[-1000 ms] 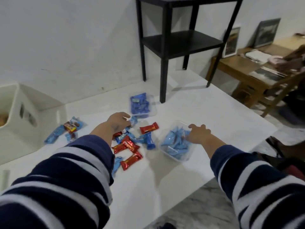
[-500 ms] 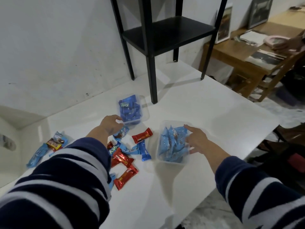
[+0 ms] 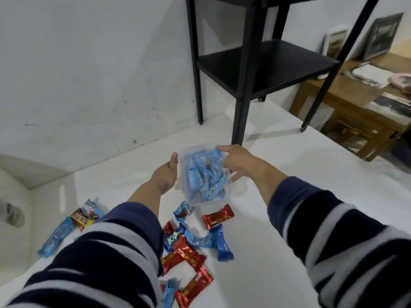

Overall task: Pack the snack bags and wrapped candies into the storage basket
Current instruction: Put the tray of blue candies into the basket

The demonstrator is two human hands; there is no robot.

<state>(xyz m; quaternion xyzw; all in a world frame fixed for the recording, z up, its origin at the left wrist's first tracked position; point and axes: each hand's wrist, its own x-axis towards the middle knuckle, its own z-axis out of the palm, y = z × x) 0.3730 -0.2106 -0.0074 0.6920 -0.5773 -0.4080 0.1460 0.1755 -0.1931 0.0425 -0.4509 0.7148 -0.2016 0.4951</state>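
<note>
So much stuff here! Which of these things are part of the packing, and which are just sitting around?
Part of the job:
- clear plastic tub of light-blue wrapped candies, between the left hand and the right hand
- loose red and blue wrapped candies on the white table
- white storage basket at far left

Just lying about:
- black metal shelf unit
- wooden side table with framed pictures

You wear a long-sleeved top, navy with broad pale grey-white stripes, on both arms. Both cuffs are solid navy, ending well back from each wrist. Left hand [image 3: 167, 174] and right hand [image 3: 239, 162] are bare. A small dark mark sits just behind your left wrist.
</note>
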